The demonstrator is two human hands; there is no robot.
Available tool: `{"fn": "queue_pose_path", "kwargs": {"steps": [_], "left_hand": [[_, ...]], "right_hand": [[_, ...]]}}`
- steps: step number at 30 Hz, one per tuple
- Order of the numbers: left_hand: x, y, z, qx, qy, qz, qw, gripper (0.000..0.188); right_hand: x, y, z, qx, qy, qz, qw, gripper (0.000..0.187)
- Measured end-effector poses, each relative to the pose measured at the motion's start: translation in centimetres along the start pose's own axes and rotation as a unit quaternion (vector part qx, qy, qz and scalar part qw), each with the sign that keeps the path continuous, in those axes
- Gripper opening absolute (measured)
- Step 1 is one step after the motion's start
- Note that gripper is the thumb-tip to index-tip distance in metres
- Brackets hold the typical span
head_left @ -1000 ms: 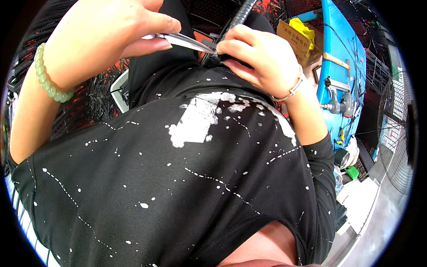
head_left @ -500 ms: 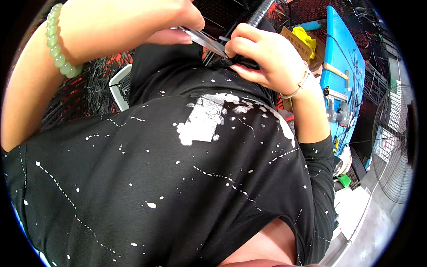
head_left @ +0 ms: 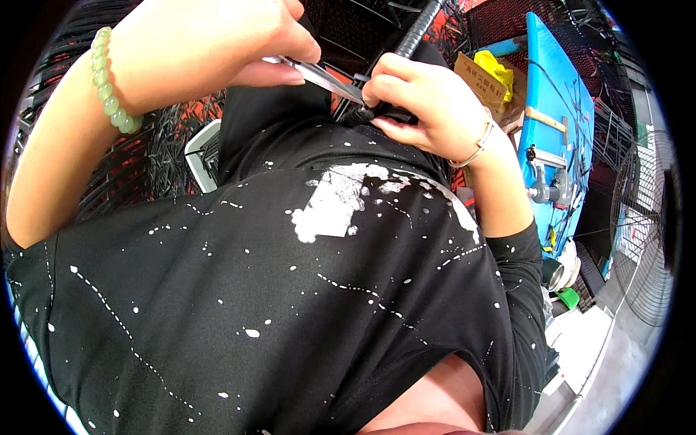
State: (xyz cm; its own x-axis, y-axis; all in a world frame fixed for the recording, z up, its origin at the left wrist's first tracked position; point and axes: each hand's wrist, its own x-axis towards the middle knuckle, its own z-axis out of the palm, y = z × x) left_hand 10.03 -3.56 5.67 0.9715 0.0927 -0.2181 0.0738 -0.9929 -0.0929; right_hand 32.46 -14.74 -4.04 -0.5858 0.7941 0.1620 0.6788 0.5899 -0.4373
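My left hand [head_left: 264,47], the one with a green bead bracelet [head_left: 109,90], is closed around a silver metal tool [head_left: 322,78] with a long tapering blade. Whether it is a pair of scissors or a knife I cannot tell, as my fingers cover its handle end. The tip points at the fingers of my right hand [head_left: 420,101], which wears a thin metal bangle [head_left: 475,148]. Those fingers are pinched over a dark, strip-like bundle [head_left: 359,114] just above my lap. Behind them a black wrapped bar [head_left: 420,29] slants up and away.
Heaps of black strips [head_left: 170,156] lie at the left around a white-rimmed bin [head_left: 199,145]. To the right stand a blue board [head_left: 547,80] with a clamp [head_left: 547,181] and a wooden-handled tool [head_left: 544,117], a cardboard box [head_left: 478,80] with yellow plastic [head_left: 496,72], and a fan [head_left: 641,225].
My left hand and the metal tool have shifted slightly left and down in view. My right hand has kept its pinch, moving only a little.
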Motion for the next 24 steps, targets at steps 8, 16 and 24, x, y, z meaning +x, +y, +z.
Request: {"fn": "queue_pose_path", "kwargs": {"steps": [8, 16, 24], "left_hand": [[0.5, -0.3, 0.0, -0.047, -0.024, 0.014, 0.999, 0.023], [1.1, 0.1, 1.7, -0.041, 0.043, 0.029, 0.998, 0.019], [1.8, 4.3, -1.6, 0.063, -0.029, -0.023, 0.997, 0.014]], "right_hand": [[0.0, -0.2, -0.1, 0.007, 0.001, 0.009, 1.000, 0.024], [-0.8, 0.6, 0.2, 0.091, 0.055, 0.020, 0.994, 0.028], [-3.0, 0.7, 2.5, 0.192, 0.161, 0.040, 0.967, 0.020]]}}
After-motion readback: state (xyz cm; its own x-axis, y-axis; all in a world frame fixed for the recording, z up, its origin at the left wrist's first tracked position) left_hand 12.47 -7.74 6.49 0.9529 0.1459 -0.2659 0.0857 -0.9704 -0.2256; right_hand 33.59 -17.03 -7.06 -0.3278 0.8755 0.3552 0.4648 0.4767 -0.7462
